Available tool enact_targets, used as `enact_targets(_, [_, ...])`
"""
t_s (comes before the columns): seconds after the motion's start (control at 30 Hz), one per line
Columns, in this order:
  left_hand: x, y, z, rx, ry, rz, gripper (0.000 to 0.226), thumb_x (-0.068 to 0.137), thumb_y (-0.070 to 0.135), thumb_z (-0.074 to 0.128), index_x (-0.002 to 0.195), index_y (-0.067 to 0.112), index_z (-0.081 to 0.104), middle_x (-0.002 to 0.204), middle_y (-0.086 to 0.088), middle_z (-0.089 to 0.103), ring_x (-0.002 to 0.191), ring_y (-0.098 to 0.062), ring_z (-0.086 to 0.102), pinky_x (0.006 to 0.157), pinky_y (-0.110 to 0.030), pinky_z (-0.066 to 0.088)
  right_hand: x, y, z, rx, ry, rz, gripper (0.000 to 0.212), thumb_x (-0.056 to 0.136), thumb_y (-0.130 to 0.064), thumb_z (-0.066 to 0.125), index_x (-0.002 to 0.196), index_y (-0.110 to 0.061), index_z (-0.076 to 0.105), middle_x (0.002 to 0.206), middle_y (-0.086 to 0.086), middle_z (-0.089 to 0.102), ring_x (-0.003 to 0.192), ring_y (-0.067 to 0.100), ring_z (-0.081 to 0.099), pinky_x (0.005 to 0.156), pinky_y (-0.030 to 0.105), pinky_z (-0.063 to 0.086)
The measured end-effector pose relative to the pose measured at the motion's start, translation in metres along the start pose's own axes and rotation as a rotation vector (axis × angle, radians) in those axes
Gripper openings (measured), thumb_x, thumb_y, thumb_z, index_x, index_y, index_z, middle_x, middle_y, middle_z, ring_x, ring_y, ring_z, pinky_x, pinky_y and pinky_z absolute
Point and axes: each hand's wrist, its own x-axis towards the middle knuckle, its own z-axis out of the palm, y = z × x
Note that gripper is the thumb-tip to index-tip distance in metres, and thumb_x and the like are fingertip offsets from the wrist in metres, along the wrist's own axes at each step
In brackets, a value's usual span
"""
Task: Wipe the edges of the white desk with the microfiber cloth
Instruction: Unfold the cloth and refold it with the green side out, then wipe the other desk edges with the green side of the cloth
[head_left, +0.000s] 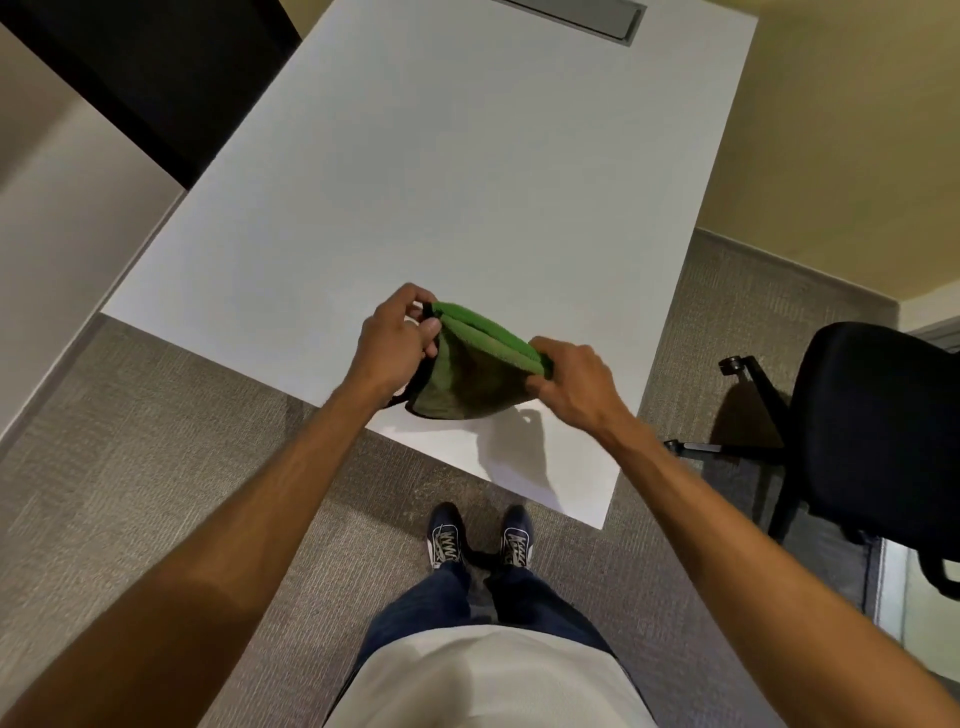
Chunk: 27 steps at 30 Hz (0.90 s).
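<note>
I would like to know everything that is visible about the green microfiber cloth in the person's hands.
The green microfiber cloth looks soft and fluffy, bright green along its folded top, darker below, with a thin black border at the left. It hangs slack, folded double. The left hand pinches its left top corner; the right hand grips its right end. It is over the near edge of the white desk; whether it touches the desk is unclear.

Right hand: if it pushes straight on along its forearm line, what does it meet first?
The green microfiber cloth it grips, bunched between both hands; beyond that, the left hand. The right hand seems held above the white desk, though depth is hard to judge.
</note>
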Motion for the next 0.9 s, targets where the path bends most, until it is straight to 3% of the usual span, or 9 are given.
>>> enact_targets(0.1, [0.01,0.016,0.003,0.057,0.023,0.096,0.021,0.099,-0.002,0.053,0.102,0.018,0.057,0.114,-0.013,0.06,0.064,-0.013,0.068,0.069,-0.031,0.058,0.011,-0.003,-0.031,-0.065,-0.005,-0.025,0.017,0.084,-0.016,0.069,0.089,-0.029,0.06,0.078,-0.001,0.065,0.08,0.03,0.064,0.074,0.04,0.053])
enact_targets(0.2, [0.018,0.029,0.009,-0.016,0.013,0.133,0.021,0.101,-0.006,0.047,0.108,0.013,0.055,0.124,-0.012,0.053,0.087,-0.026,0.073,0.081,-0.039,0.063,0.015,-0.003,-0.044,-0.201,0.187,-0.084,0.012,0.087,-0.018,0.065,0.098,-0.022,0.066,0.075,0.002,0.068,0.071,0.028,0.062,0.069,0.038,0.051])
enact_targets(0.3, [0.021,0.027,0.012,0.011,-0.011,0.199,0.023,0.098,-0.007,0.047,0.11,0.013,0.052,0.117,-0.013,0.063,0.095,-0.019,0.071,0.084,-0.026,0.058,0.012,0.001,-0.034,-0.336,0.413,-0.18,0.009,0.09,-0.011,0.062,0.098,-0.013,0.065,0.071,0.005,0.066,0.059,0.03,0.057,0.057,0.034,0.043])
enact_targets(0.4, [0.019,0.007,0.018,0.095,-0.044,0.15,0.031,0.093,-0.01,0.052,0.109,0.016,0.051,0.124,-0.007,0.065,0.101,-0.02,0.068,0.076,-0.021,0.049,0.008,0.01,-0.005,-0.409,0.488,-0.235,0.005,0.087,-0.001,0.066,0.088,-0.007,0.065,0.064,0.009,0.061,0.049,0.027,0.05,0.046,0.031,0.042])
enact_targets(0.53, [0.008,-0.042,0.024,0.178,-0.189,0.008,0.05,0.086,-0.021,0.046,0.126,0.009,0.05,0.141,-0.014,0.051,0.129,-0.027,0.055,0.092,-0.01,0.043,-0.003,0.026,0.052,-0.483,0.291,-0.192,0.016,0.077,0.007,0.072,0.079,-0.005,0.062,0.057,0.009,0.057,0.043,0.021,0.045,0.047,0.025,0.04])
enact_targets(0.63, [-0.006,-0.08,0.025,0.316,-0.27,-0.052,0.061,0.092,-0.003,0.061,0.148,0.007,0.039,0.153,-0.015,0.038,0.14,-0.027,0.04,0.113,-0.029,0.034,-0.016,0.03,0.093,-0.49,0.104,-0.1,0.007,0.086,0.003,0.063,0.089,-0.004,0.063,0.065,0.011,0.066,0.051,0.026,0.062,0.049,0.031,0.048])
enact_targets(0.77, [-0.017,-0.118,0.029,0.366,-0.202,-0.033,0.054,0.098,0.01,0.061,0.147,0.003,0.039,0.151,-0.017,0.04,0.14,-0.029,0.038,0.109,-0.024,0.025,-0.018,0.017,0.131,-0.405,0.042,-0.081,0.006,0.094,-0.004,0.056,0.095,-0.007,0.06,0.067,0.006,0.063,0.052,0.022,0.054,0.05,0.029,0.041])
enact_targets(0.8, [-0.017,-0.126,0.029,0.373,-0.181,-0.033,0.051,0.1,0.012,0.059,0.147,0.002,0.039,0.151,-0.017,0.041,0.14,-0.03,0.039,0.111,-0.027,0.027,-0.016,0.013,0.138,-0.37,0.05,-0.085,0.006,0.097,-0.012,0.055,0.095,-0.008,0.06,0.067,0.004,0.062,0.052,0.021,0.052,0.051,0.028,0.043])
enact_targets(0.9, [-0.015,-0.144,0.029,0.428,-0.178,-0.052,0.053,0.105,0.015,0.051,0.153,0.004,0.032,0.159,-0.017,0.032,0.147,-0.032,0.033,0.121,-0.048,0.028,-0.008,0.006,0.149,-0.182,-0.031,-0.021,0.057,0.099,-0.064,0.035,0.097,-0.014,0.063,0.075,0.002,0.064,0.063,0.021,0.061,0.066,0.031,0.054])
